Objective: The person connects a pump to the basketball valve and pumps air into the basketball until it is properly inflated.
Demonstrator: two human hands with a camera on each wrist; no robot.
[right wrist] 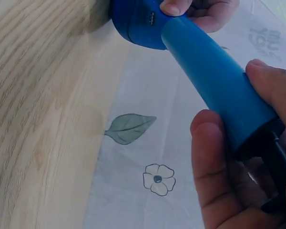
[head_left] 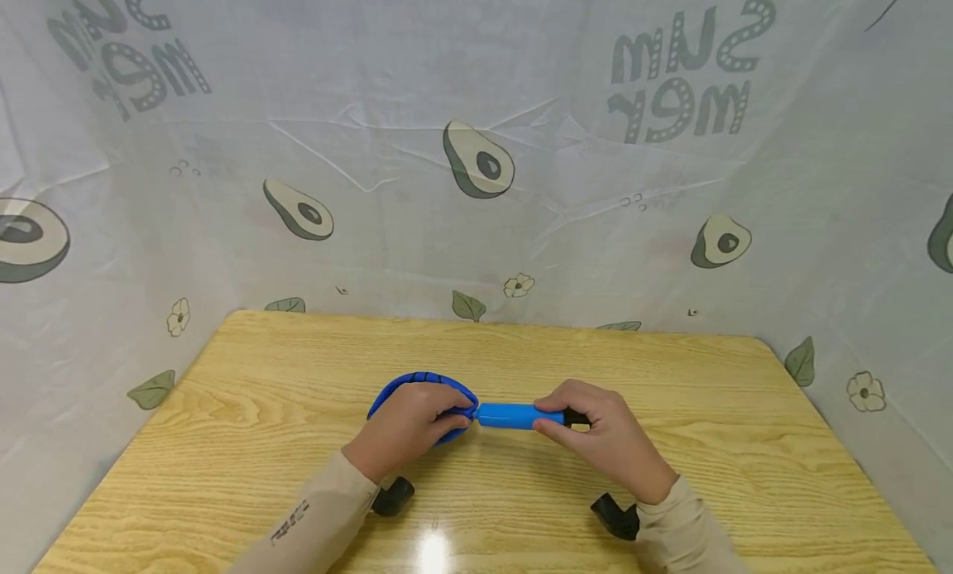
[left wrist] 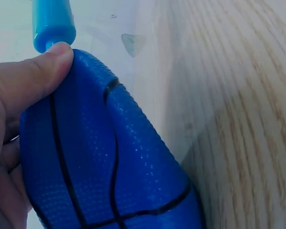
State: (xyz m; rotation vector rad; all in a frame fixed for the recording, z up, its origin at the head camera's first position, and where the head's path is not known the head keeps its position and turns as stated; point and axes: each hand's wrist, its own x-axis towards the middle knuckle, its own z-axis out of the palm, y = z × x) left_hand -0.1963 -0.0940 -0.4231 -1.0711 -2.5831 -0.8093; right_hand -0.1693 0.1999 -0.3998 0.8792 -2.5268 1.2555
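A deflated blue ball point(left wrist: 90, 143) with black lines and a pebbled skin is folded in on itself. My left hand point(head_left: 413, 421) grips it, the thumb lying at its edge where the pump tip meets it. A light blue hand pump point(head_left: 510, 416) lies level between the hands, its narrow end against the ball. My right hand point(head_left: 596, 425) holds the pump near its black handle end point(head_left: 577, 418), thumb and fingers on either side of the barrel. In the right wrist view the pump point(right wrist: 214, 76) runs up to the ball point(right wrist: 138, 24) and the left fingers.
Both hands work above a wood-grain table point(head_left: 521, 508). A pale curtain point(head_left: 387, 144) printed with avocados, leaves and lettering hangs behind the table and at its sides. Black curved pieces point(head_left: 392, 498) show by each wrist.
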